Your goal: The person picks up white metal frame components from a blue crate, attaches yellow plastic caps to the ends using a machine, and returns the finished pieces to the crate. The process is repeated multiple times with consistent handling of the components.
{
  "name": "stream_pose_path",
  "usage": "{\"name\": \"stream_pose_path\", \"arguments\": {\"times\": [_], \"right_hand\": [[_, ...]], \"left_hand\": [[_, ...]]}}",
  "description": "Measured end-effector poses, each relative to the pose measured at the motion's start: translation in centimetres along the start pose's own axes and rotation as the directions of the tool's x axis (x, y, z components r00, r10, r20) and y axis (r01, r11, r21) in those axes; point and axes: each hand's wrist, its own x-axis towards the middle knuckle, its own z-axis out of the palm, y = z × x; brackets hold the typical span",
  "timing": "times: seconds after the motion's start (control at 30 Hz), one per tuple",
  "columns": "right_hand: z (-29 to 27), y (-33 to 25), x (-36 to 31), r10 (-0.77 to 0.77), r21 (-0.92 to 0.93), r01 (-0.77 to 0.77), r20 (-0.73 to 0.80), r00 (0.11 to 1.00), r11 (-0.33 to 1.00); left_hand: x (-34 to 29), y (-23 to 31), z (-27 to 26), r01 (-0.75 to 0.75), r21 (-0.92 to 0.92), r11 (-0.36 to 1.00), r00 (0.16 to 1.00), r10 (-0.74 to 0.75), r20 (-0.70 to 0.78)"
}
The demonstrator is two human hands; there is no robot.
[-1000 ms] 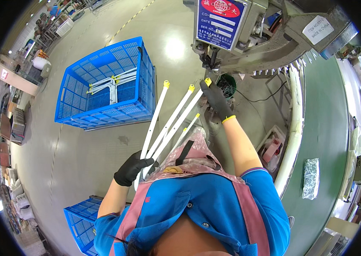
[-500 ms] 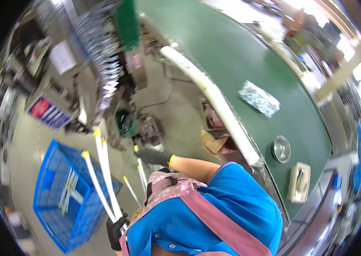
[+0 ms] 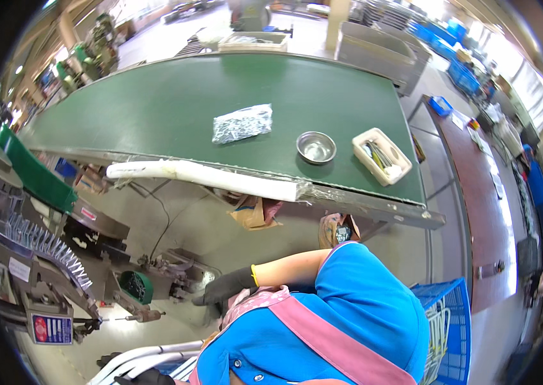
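Observation:
At the lower edge on the left, my left hand (image 3: 143,377) in a dark glove is closed around several white bent tubes (image 3: 159,351). The tubes run past my body, and their far ends are cut off by the picture's edge. My right hand (image 3: 226,287), in a dark glove with a yellow cuff, is in front of my chest, above the tubes. Its fingers point left and downward and are smeared by motion, so I cannot make out anything in them. A machine's metal arm with a rod-like tip (image 3: 146,316) stands to the left of this hand.
Ahead is a green-topped table (image 3: 175,96) with a white padded roll (image 3: 201,176) along its near edge. On it lie a bag of small metal parts (image 3: 242,123), a metal bowl (image 3: 316,147) and a cream tray (image 3: 382,157). A blue basket (image 3: 460,321) stands behind my right side.
My view has swung right, so the table now lies across the front. The white tubes, upright before, now lie lower and more level. White rods near my right hand are out of sight.

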Motion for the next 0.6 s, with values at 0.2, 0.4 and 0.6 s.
{"name": "stream_pose_path", "arguments": {"times": [0.2,0.4,0.6], "right_hand": [[5.1,-4.5,3.6,-0.227,0.552,0.08,0.203,0.952,0.83],[10.7,-4.9,9.8,-0.052,0.982,0.066,-0.057,0.997,0.177],[7.2,-2.6,11.3,0.214,0.746,0.595,-0.556,0.803,-0.299]], "left_hand": [[2.4,-2.8,6.8,-0.157,-0.095,0.983,0.98,0.143,-0.139],[0.7,0.1,6.5,-0.216,-0.238,0.947,0.961,0.163,-0.223],[-3.7,3.3,1.0,0.058,-0.651,0.757,0.968,-0.202,-0.149]]}}
